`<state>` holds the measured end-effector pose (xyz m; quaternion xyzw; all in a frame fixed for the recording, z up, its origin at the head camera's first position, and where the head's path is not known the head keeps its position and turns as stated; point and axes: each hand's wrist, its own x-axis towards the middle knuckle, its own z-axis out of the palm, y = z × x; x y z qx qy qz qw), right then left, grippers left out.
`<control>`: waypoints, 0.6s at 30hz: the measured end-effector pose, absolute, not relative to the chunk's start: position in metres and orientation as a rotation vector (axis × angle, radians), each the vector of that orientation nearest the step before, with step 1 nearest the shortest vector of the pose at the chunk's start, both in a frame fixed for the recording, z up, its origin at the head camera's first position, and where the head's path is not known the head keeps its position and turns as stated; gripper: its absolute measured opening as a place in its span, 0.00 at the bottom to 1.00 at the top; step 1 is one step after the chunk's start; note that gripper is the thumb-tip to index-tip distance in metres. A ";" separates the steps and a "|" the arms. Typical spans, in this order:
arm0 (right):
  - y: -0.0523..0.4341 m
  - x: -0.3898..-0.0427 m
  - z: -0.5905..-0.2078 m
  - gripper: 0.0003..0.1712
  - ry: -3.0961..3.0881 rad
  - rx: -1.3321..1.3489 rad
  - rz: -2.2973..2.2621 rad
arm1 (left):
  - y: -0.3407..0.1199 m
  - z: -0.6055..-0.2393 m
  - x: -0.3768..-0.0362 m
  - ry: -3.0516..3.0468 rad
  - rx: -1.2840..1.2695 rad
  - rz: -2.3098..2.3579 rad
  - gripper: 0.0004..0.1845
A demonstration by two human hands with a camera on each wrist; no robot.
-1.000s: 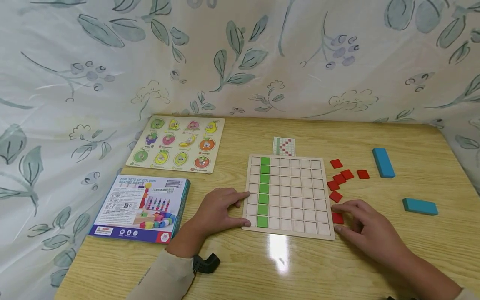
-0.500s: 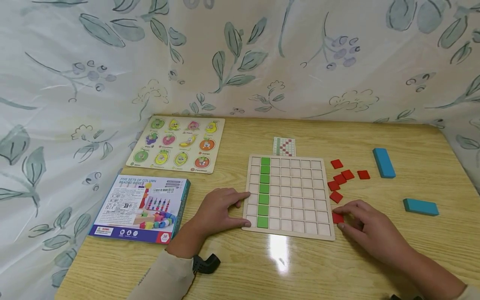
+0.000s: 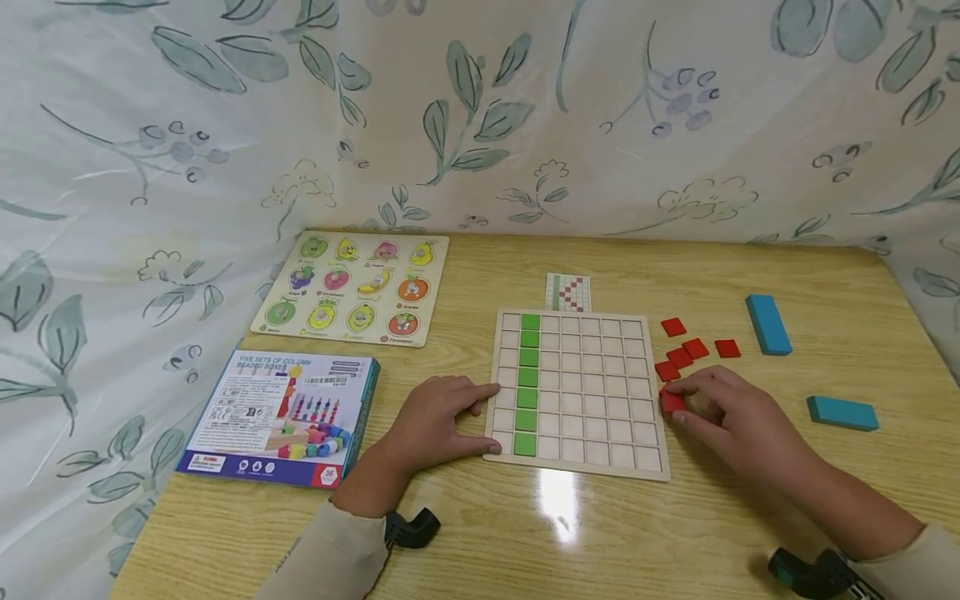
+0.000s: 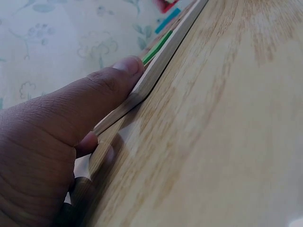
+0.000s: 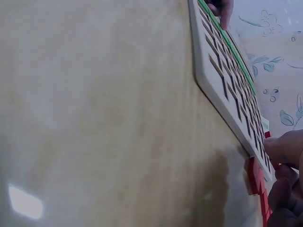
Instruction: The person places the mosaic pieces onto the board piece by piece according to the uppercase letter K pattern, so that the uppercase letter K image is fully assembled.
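A pale wooden grid board lies mid-table with one full column of green tiles. My left hand rests flat on the table at the board's left edge, and its thumb presses the board's near corner. At the board's right edge my right hand pinches a red tile. In the right wrist view the red tile sits under the fingers, against the board. Several more loose red tiles lie just beyond that hand.
A small pattern card lies behind the board. Two blue blocks lie at the right. A fruit peg puzzle and a bead-toy box lie at the left. Leaf-print cloth walls the table at the back and sides.
My right hand has moved away from the board's near right corner along its right edge, taking the red tile with it toward the loose tiles. The left hand has stayed put.
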<state>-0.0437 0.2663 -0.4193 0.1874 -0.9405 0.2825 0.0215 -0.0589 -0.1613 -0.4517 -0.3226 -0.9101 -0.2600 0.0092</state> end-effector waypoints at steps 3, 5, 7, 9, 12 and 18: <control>0.263 -0.055 -0.417 0.22 -2.907 0.606 0.856 | -0.162 -0.452 -0.059 -2.833 -1.014 -0.809 0.39; 0.260 -0.063 -0.416 0.23 -2.907 0.622 0.844 | -0.162 -0.453 -0.059 -2.826 -1.016 -0.807 0.39; 0.256 -0.070 -0.415 0.22 -2.920 0.627 0.843 | -0.163 -0.454 -0.059 -2.821 -1.017 -0.803 0.39; 0.251 -0.076 -0.414 0.21 -2.934 0.627 0.844 | -0.162 -0.454 -0.059 -2.816 -1.019 -0.798 0.39; 0.245 -0.086 -0.413 0.19 -2.963 0.614 0.862 | -0.162 -0.455 -0.059 -2.815 -1.024 -0.800 0.39; 0.236 -0.107 -0.417 0.19 -2.984 0.585 0.898 | -0.162 -0.454 -0.059 -2.833 -1.011 -0.804 0.39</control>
